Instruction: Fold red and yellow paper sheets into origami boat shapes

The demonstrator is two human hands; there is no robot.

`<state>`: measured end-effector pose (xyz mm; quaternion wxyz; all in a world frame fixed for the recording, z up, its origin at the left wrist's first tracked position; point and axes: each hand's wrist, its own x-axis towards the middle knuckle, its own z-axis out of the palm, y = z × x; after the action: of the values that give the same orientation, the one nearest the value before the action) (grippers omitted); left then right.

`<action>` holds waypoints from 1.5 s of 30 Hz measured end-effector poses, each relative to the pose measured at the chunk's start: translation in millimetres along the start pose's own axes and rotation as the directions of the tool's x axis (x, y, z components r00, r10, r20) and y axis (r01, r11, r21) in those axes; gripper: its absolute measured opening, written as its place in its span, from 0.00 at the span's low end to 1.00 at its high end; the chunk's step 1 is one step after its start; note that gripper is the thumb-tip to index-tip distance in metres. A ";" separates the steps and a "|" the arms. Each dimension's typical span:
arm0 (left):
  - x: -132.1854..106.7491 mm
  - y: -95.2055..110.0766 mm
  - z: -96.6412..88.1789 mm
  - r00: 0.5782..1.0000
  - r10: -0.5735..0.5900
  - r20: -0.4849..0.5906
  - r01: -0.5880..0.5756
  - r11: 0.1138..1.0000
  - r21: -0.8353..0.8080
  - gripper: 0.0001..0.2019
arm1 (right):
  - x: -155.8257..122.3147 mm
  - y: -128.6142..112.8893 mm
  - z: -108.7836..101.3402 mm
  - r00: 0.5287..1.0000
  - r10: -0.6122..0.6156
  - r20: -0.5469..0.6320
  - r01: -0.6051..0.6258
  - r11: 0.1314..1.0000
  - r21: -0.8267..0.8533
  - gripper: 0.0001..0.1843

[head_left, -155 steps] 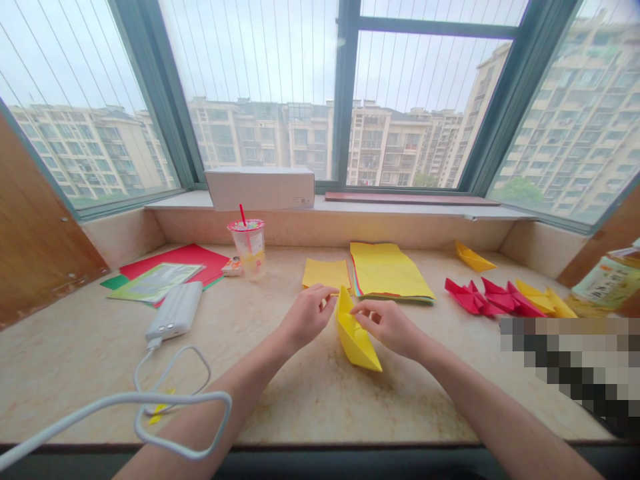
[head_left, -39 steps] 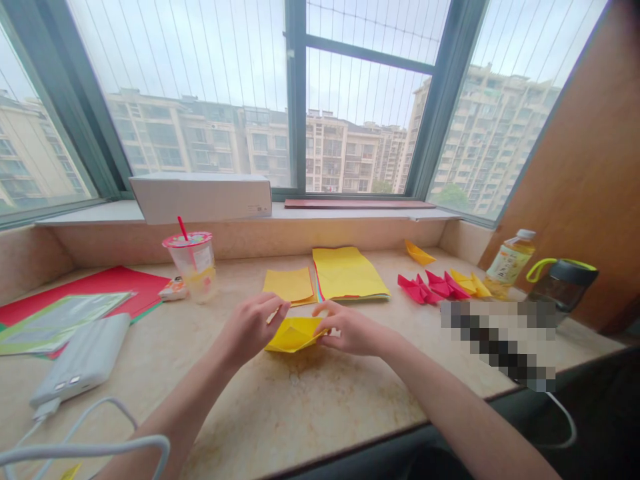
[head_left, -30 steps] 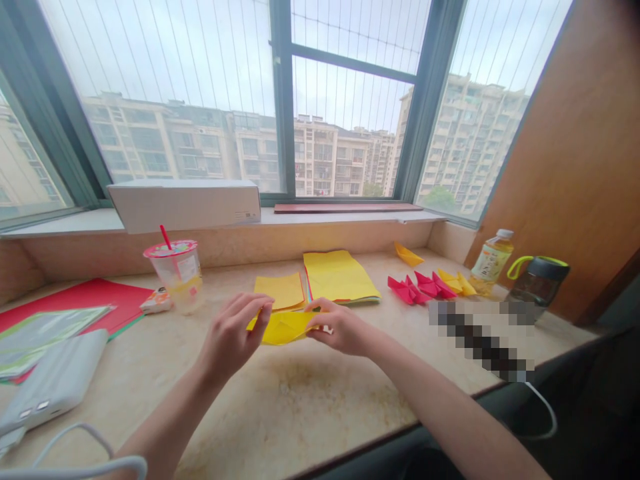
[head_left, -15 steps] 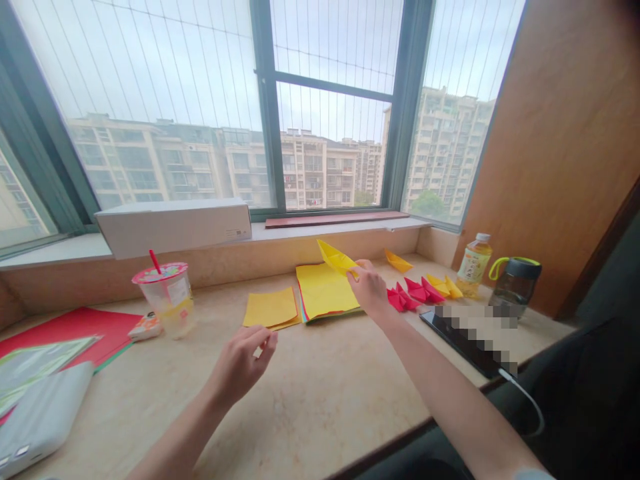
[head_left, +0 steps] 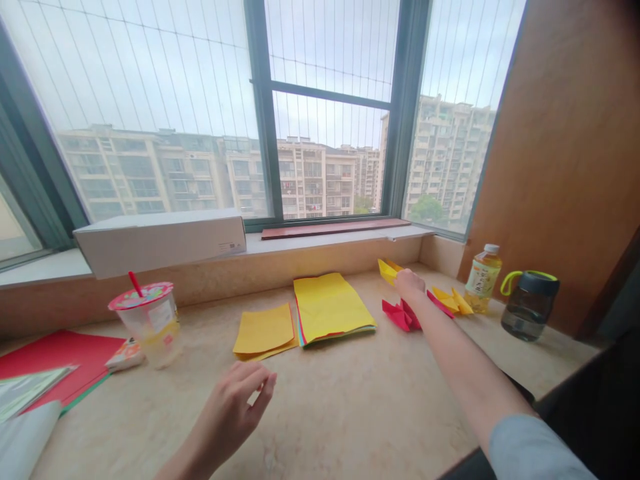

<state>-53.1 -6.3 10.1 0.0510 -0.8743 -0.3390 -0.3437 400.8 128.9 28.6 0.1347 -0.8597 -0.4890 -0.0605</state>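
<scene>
My right hand (head_left: 410, 283) reaches far across the marble ledge (head_left: 325, 407), its fingers closed on a folded yellow paper boat (head_left: 388, 270) at the back right. Red paper boats (head_left: 399, 315) lie just in front of that hand, and more yellow boats (head_left: 450, 300) sit to its right. My left hand (head_left: 235, 410) hovers low over the ledge near the front, fingers loosely apart and holding nothing.
A stack of yellow-topped coloured sheets (head_left: 329, 308) and a smaller yellow sheet (head_left: 263, 329) lie mid-ledge. A plastic cup with a red straw (head_left: 148, 321) and red paper (head_left: 60, 357) are at the left. A drink bottle (head_left: 479, 279) and a dark jug (head_left: 529, 304) stand right. A white box (head_left: 160, 240) rests on the sill.
My right hand has carried the yellow boat away from the middle to the back right beside the other boats. My left hand let go and stayed near the front. The view swung right.
</scene>
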 end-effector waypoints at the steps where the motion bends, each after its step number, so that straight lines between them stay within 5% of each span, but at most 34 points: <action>1: -0.5 0.1 0.6 1.000 0.002 0.006 -0.002 1.000 -0.002 0.15 | 5.1 -1.4 3.8 1.000 -0.004 0.004 0.004 1.000 -0.012 0.15; 12: 2.6 7.4 -1.0 0.999 0.051 0.020 -0.050 0.998 -0.025 0.14 | 46.2 -16.0 36.3 0.997 -0.008 0.077 0.016 0.994 -0.112 0.18; 23: 0.0 7.3 -6.0 0.992 0.126 0.000 -0.125 0.992 -0.028 0.10 | 52.7 -16.3 47.8 0.996 0.010 0.092 0.007 0.984 -0.178 0.17; 33: 1.1 5.8 -8.4 0.994 0.106 0.002 -0.106 0.994 -0.019 0.10 | 48.0 -17.3 35.5 0.996 -0.067 0.052 0.076 0.974 -0.212 0.18; 45: 3.9 -4.4 -7.9 0.997 0.044 -0.066 -0.046 0.998 -0.034 0.13 | 5.3 -34.6 3.7 0.965 -0.263 -0.010 0.256 0.945 -0.206 0.18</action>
<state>-58.3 -3.3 17.9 0.0543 -0.8707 -0.3112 -0.3768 373.8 151.1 32.3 0.0463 -0.7958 -0.5866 -0.1432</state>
